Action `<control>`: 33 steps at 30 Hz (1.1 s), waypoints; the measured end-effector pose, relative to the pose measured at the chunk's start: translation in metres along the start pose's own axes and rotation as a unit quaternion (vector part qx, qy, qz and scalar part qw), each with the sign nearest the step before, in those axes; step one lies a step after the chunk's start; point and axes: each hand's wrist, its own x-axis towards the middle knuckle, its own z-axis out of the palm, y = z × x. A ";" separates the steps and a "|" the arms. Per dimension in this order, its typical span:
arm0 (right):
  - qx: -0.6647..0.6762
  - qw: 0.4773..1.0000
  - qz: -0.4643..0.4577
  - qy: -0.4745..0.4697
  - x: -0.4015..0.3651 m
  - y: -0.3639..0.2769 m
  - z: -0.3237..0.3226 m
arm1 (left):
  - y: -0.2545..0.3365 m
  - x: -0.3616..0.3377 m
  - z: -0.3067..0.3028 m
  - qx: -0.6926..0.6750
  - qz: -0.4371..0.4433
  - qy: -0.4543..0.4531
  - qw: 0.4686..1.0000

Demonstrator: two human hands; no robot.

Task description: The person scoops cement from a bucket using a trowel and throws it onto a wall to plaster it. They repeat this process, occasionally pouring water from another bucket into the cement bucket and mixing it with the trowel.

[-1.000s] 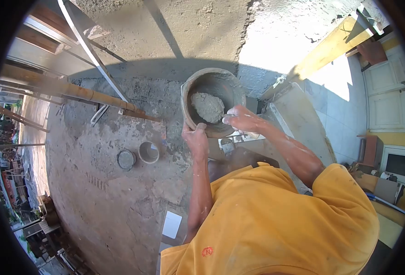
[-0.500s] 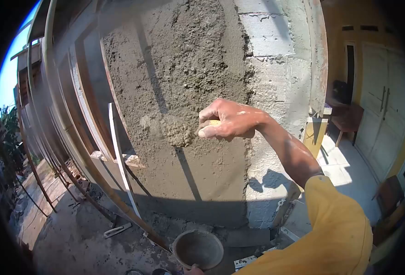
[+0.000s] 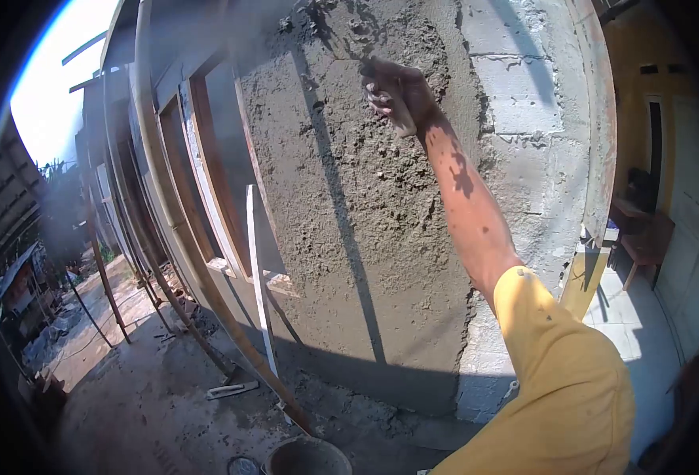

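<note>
High on the wall, my right hand [image 3: 397, 93] is closed around the handle of a trowel [image 3: 353, 57], whose blade is smeared and hard to make out against the mortar. Wet grey mortar [image 3: 365, 24] shows in a dark, ragged patch just above the hand. Rough fresh mortar covers the wall [image 3: 381, 198] below it, smoother toward the bottom. A round bucket [image 3: 310, 459] is cut off by the bottom edge of the view. My left hand is out of view.
Bare light blocks [image 3: 516, 95] border the mortar on the right. Bamboo poles [image 3: 167, 214] and a white wooden strip [image 3: 259, 277] lean at the left, near window frames [image 3: 215, 158]. A float-like tool [image 3: 232, 390] lies on the ground. A red-brown table [image 3: 642, 237] stands right.
My right hand has risen up the wall with the trowel, and the mortar load on its blade no longer shows as a clump. The view has tilted up; my left hand has left it.
</note>
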 end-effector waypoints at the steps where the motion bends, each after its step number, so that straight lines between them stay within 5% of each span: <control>1: 0.130 0.979 0.000 0.155 -0.009 0.066 -0.062 | -0.006 -0.005 -0.013 0.007 0.000 0.003 1.000; 2: 0.147 0.959 0.021 0.243 -0.089 0.124 -0.061 | -0.012 -0.004 -0.025 0.006 0.008 0.007 1.000; 3: 0.134 0.950 0.141 0.246 -0.191 0.174 -0.041 | -0.018 -0.004 -0.028 -0.007 0.019 0.012 1.000; 5: 0.194 0.840 0.425 0.276 -0.401 0.287 -0.001 | -0.036 -0.010 -0.039 -0.031 0.033 0.024 0.999; 7: 0.104 0.711 0.629 0.297 -0.563 0.318 0.066 | -0.030 -0.022 -0.038 0.004 -0.009 0.028 1.000; 8: 0.010 0.687 0.679 0.260 -0.633 0.332 0.081 | -0.022 -0.029 -0.033 0.034 -0.043 0.029 0.998; 12: 0.046 0.621 0.749 0.228 -0.709 0.281 0.127 | 0.006 -0.063 -0.022 0.034 -0.039 -0.063 0.997; 14: -0.080 0.664 0.739 0.083 -0.722 0.271 0.131 | 0.018 -0.076 -0.006 0.067 -0.058 -0.099 0.991; 16: -0.114 0.593 0.795 -0.061 -0.660 0.244 0.147 | 0.030 -0.084 0.010 0.129 -0.043 -0.154 0.979; 18: -0.267 0.668 0.664 -0.205 -0.658 0.257 0.157 | 0.043 -0.094 0.031 0.062 -0.029 -0.198 0.978; 20: -0.380 0.678 0.552 -0.302 -0.645 0.275 0.166 | 0.059 -0.094 0.046 0.112 -0.001 -0.270 0.956; 23: -0.562 0.742 0.292 -0.222 -0.670 0.291 0.192 | 0.086 -0.094 0.070 0.098 0.020 -0.352 0.930; 26: -0.516 0.751 0.273 -0.310 -0.651 0.252 0.188 | 0.103 -0.080 0.078 0.062 0.015 -0.397 0.916; 29: -0.607 0.678 0.331 -0.250 -0.622 0.258 0.167 | 0.119 -0.075 0.077 0.079 0.023 -0.421 0.904; 33: -0.597 0.671 0.329 -0.293 -0.624 0.251 0.171 | 0.120 -0.073 0.085 0.096 0.077 -0.407 0.905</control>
